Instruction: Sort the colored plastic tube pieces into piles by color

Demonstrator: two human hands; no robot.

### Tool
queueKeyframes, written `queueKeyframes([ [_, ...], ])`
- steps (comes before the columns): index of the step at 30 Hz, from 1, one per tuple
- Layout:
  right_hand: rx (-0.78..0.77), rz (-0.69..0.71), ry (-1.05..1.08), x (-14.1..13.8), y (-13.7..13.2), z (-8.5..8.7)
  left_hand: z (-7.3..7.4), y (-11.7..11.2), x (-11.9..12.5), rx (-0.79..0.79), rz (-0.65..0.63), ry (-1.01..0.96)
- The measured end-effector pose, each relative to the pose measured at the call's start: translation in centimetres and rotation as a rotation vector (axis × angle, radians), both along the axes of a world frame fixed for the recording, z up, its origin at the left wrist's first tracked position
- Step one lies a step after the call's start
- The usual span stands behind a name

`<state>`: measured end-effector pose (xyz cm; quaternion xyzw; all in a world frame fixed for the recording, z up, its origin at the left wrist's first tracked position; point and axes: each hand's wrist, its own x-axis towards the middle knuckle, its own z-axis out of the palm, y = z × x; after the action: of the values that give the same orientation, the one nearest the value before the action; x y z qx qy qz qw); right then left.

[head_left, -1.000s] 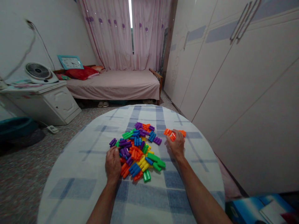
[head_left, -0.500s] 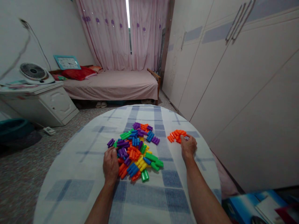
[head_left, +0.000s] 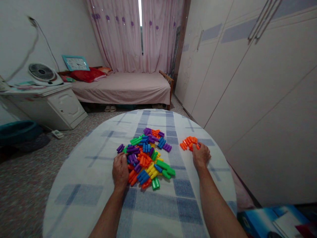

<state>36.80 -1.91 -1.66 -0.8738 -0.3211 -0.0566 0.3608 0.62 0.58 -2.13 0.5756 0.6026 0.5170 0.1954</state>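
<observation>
A heap of plastic blocks (head_left: 146,158) in purple, blue, green, orange and yellow lies in the middle of a round table with a blue-checked cloth (head_left: 148,205). My left hand (head_left: 120,171) rests at the heap's left edge, fingers curled against the blocks. A small separate group of orange blocks (head_left: 189,143) sits to the right. My right hand (head_left: 201,155) lies just below and right of that group, fingertips touching it, fingers curled; whether it holds a block is hidden.
White wardrobe doors (head_left: 247,82) run along the right. Behind the table stands a bed with a pink cover (head_left: 123,87). At the left, a white cabinet (head_left: 47,105) carries a fan (head_left: 42,73). A blue box (head_left: 272,221) sits at the lower right.
My right hand moved right with the orange blocks, which now sit farther from the heap. My left hand stayed at the heap's left edge.
</observation>
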Motion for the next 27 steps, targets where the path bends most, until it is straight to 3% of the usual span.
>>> queueKeyframes([
  [4, -0.011, 0.034, 0.011, -0.5, 0.2, 0.2, 0.0, 0.0, 0.0, 0.003, -0.006, 0.004],
  [9, 0.154, 0.086, -0.084, -1.6, 0.5, 0.7, -0.1, 0.0, 0.0, 0.006, 0.000, 0.001],
  [15, 0.358, 0.591, -0.248, -5.8, 1.1, 1.2, -0.1, 0.0, 0.0, 0.010, -0.001, -0.002],
  [19, 0.241, 0.774, -0.159, -8.4, 1.2, 0.3, -0.1, 0.0, 0.0, 0.015, 0.003, 0.000],
  [23, 0.085, 0.786, -0.128, -8.9, 1.1, -0.8, 0.0, 0.0, 0.0, 0.015, -0.009, 0.011],
  [27, 0.036, 0.793, -0.128, -8.6, 1.2, -1.0, 0.0, 0.0, 0.0, 0.012, -0.011, 0.015],
])
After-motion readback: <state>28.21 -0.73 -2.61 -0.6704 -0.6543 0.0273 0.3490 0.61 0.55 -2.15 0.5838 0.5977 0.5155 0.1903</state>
